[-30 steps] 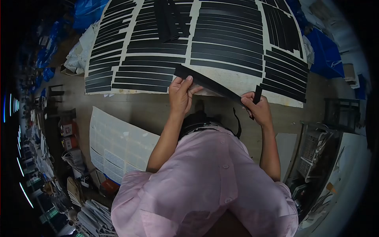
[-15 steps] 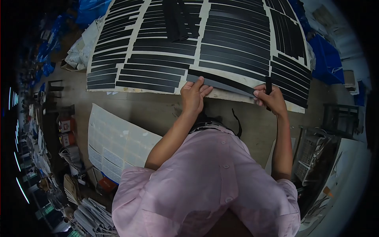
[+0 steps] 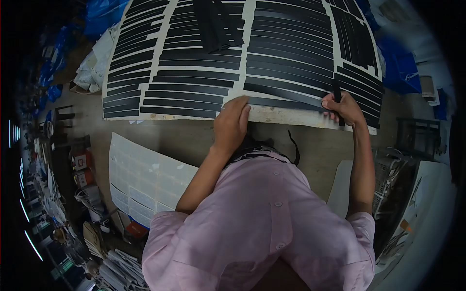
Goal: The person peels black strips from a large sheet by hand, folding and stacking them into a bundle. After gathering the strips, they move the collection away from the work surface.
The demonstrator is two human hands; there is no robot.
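Observation:
A long black strip [image 3: 284, 103] lies along the near edge of a pale board [image 3: 272, 115] covered with rows of similar strips. My left hand [image 3: 232, 123] is closed at the strip's left end, back of the hand up, fingertips right at the board. At the other end, my right hand [image 3: 345, 108] pinches the strip between thumb and forefinger. A narrower black piece [image 3: 337, 86] runs upright through the same hand, its lower end showing below the fingers. Just above the strip, another black strip [image 3: 291, 94] lies slanting down to the right.
A bundle of loose black strips [image 3: 211, 29] lies on top of the rows. Beneath the near edge, a pale sheet with a grid [image 3: 150, 169] stands at left. Blue bins [image 3: 400, 68] are at right, beside a dark stool [image 3: 422, 140]. White wire baskets [image 3: 386, 184] sit lower right.
My left hand has moved slightly left and turned its back upward. My right hand has shifted right with the narrow piece. The strip, bowed and raised before, now lies flatter along the board.

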